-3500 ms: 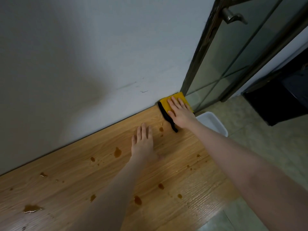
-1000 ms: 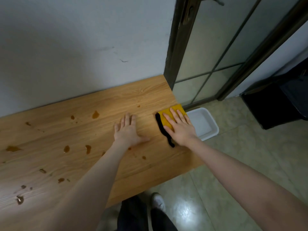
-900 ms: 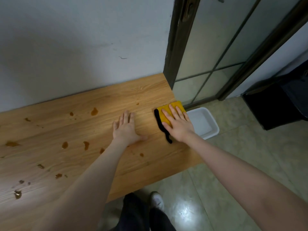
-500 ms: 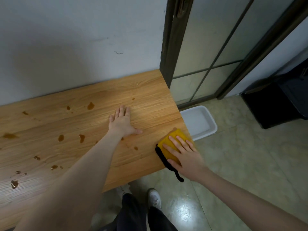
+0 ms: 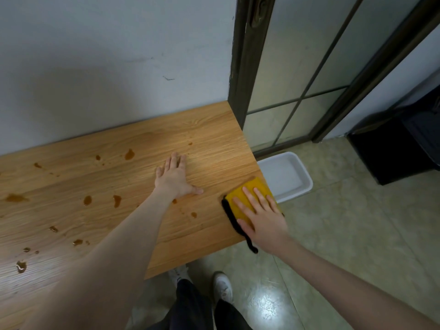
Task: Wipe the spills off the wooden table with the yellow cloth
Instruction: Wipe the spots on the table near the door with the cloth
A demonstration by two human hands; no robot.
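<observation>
The yellow cloth (image 5: 247, 190), edged in black, lies on the right edge of the wooden table (image 5: 119, 177), partly overhanging it. My right hand (image 5: 260, 214) presses flat on the cloth with straight fingers. My left hand (image 5: 175, 176) rests flat on the tabletop to the left of the cloth, fingers straight, thumb out. Several brown spills dot the wood: one (image 5: 129, 154) near the wall, two (image 5: 116, 200) by my left forearm, one (image 5: 194, 214) between the hands, more at the far left (image 5: 15, 198).
A white tray (image 5: 285, 177) sits on the tiled floor just off the table's right edge. A dark-framed glass door (image 5: 297, 75) stands behind it, a black bin (image 5: 400, 144) at right. The grey wall borders the table's far side. My feet are below the front edge.
My right hand has slid the cloth from the far right corner down along the right edge toward me, then slightly back up. The left hand stays flat on the table.
</observation>
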